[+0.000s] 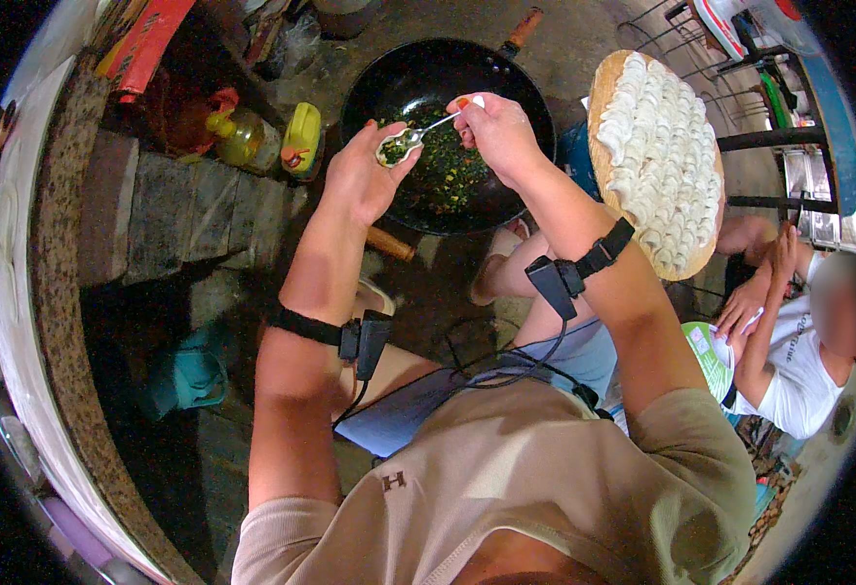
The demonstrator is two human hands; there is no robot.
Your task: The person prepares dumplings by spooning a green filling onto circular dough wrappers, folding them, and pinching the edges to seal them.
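Observation:
On the palm side of my left hand (369,172) lies a dumpling wrapper (383,155), cupped by the fingers, with chopped green filling inside. My right hand (500,135) grips a metal spoon with a white handle end (442,121); its bowl is at the wrapper. Both hands are above a black wok (369,80) that holds chopped green and yellow filling (446,179). Right of the wok, a round wooden board (603,88) bears rows of white, pleated dumplings (662,153).
Yellow-capped bottle (249,142) and yellow jug (302,139) stand left of the wok. Beyond the board are a dark-framed blue stool (830,131) and a seated person (793,351). A stone-edged counter (62,241) runs along the left; a teal container (198,373) is low beside it.

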